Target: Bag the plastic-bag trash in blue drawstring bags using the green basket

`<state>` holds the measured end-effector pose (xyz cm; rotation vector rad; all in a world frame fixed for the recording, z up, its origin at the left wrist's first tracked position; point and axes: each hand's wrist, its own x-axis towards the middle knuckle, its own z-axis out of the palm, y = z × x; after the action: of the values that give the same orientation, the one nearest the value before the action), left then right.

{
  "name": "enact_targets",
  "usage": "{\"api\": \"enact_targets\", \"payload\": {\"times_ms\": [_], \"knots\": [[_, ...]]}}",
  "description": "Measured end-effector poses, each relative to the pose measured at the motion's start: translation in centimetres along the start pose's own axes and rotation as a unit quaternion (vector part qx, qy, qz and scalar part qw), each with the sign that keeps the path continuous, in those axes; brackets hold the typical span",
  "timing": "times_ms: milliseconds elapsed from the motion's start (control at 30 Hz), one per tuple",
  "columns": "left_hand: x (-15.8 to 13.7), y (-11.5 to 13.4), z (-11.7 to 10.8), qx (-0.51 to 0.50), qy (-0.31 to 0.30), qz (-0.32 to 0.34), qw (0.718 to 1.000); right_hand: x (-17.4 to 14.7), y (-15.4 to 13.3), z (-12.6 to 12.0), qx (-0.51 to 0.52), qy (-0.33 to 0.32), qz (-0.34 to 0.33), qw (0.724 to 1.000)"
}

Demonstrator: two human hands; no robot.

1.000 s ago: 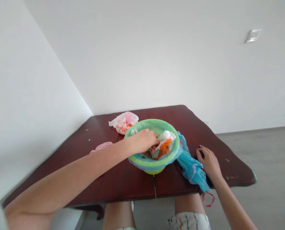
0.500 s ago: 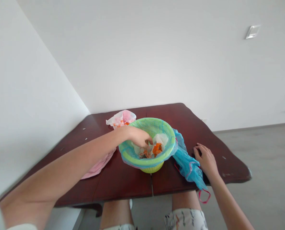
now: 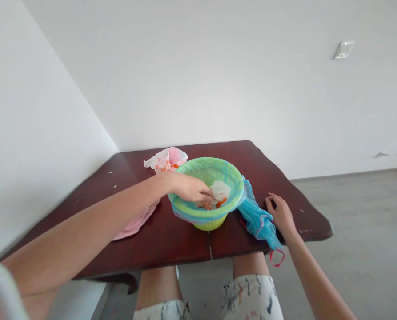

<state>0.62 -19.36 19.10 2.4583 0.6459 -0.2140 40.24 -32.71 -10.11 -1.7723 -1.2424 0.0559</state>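
My left hand [image 3: 196,190] reaches into a light green plastic basket [image 3: 214,215] lined with a thin blue bag. Its fingers are pressed together against crumpled white tissue [image 3: 221,190] and orange scraps [image 3: 204,205]; whatever is between the fingertips cannot be made out. From the basket's right side the loose blue bag [image 3: 258,221] trails over the table, its pink drawstring [image 3: 277,258] hanging past the front edge. On the tabletop just right of that bag lies my right hand [image 3: 281,213], fingers loosely apart and holding nothing.
A white and pink plastic bag [image 3: 168,159] with orange print sits behind the basket, to its left. Pink cloth [image 3: 136,224] lies partly under my left forearm. The dark red table [image 3: 174,244] meets white walls, with small white bits [image 3: 115,186] on its left part.
My left hand's fingers have straightened and shifted slightly within the basket, covering more of the orange scraps. The whole view has shifted a little. My right hand stays resting on the table.
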Motion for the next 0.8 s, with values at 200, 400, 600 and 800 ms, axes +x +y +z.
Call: {"api": "enact_targets", "payload": {"times_ms": [200,400,600,800], "knots": [[-7.5,-4.8,-5.1,-0.001,0.259,-0.166,0.952,-0.1,-5.4,-4.5,0.136,0.105,0.0,0.985],[-11.5,-8.7,0.1,-0.302,0.137,-0.28,0.901,1.6,-15.9,-6.8,0.317,-0.149,0.064,0.934],[-12.6,-9.6,5.3,-0.518,0.119,-0.157,0.832,1.9,-20.3,-4.5,0.462,-0.335,0.208,0.794],[-12.2,-9.5,8.2,-0.615,0.221,-0.113,0.749,2.9,-19.9,-4.0,0.53,-0.357,0.309,0.705]]}}
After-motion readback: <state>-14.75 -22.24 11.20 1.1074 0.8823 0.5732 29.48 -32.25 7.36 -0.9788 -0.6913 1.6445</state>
